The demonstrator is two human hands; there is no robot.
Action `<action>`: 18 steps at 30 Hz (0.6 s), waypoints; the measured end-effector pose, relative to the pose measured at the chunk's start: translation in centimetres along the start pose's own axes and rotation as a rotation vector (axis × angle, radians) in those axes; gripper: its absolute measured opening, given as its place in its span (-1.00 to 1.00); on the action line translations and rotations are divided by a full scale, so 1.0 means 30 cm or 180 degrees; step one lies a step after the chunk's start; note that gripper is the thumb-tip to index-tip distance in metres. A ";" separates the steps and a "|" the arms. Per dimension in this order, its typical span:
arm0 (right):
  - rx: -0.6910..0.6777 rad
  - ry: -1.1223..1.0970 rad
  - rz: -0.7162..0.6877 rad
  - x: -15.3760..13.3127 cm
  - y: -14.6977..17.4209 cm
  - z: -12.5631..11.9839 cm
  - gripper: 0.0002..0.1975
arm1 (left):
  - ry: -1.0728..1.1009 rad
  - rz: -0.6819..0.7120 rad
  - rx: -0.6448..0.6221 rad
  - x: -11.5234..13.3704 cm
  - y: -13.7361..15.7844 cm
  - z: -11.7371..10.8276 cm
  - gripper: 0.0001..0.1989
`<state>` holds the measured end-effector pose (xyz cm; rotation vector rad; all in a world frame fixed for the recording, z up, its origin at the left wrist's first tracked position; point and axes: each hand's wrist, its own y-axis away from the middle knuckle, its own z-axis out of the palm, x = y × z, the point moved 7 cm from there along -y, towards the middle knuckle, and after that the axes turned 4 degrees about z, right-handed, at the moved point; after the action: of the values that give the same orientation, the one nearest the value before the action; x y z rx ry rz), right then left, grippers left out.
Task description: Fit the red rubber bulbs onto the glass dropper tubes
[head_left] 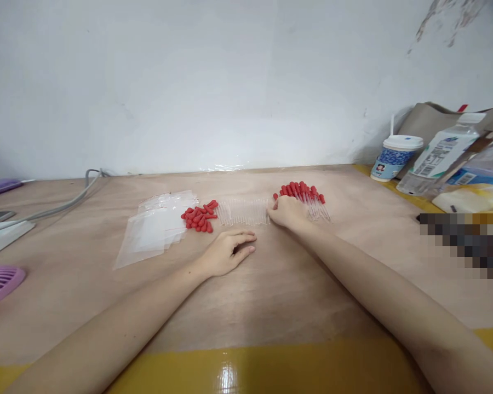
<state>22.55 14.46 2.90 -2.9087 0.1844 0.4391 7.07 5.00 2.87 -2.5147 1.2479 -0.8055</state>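
My left hand (229, 251) rests on the table with thumb and fingers apart, holding nothing. Just beyond it lies a row of clear, thin dropper tubes (244, 212). At the right end of that row, my right hand (286, 212) is closed, its fingertips pinched at a clear tube; the grip is partly hidden. Loose red rubber bulbs (198, 217) form a pile left of the row. Behind and right of my right hand lie several droppers with red bulbs (302, 191) fitted on clear tubes, partly covered by the hand.
Flat clear plastic bags (152, 227) lie overlapped at the left. A grey cable (76, 200) and a pink vented object (2, 284) are farther left. A paper cup (395, 158) with a straw and a plastic bottle (443, 153) stand at the right, by the wall (213, 82).
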 end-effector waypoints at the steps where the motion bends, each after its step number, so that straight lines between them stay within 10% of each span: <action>1: -0.0034 0.0055 0.0022 -0.002 -0.003 0.003 -0.75 | 0.0003 0.0010 0.0004 0.000 0.000 0.000 -0.73; 12: -0.0078 0.0345 -0.0277 -0.044 0.032 -0.001 -0.73 | 0.0043 0.0019 0.0021 -0.007 0.002 0.004 -0.73; 18: 0.0330 0.0153 -0.1499 -0.044 0.158 -0.034 -0.70 | 0.0084 0.0043 0.0080 0.002 0.001 -0.002 -0.75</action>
<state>20.87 9.77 3.45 -2.7350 -0.4490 0.2683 7.04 4.92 2.92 -2.4810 1.2538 -0.8488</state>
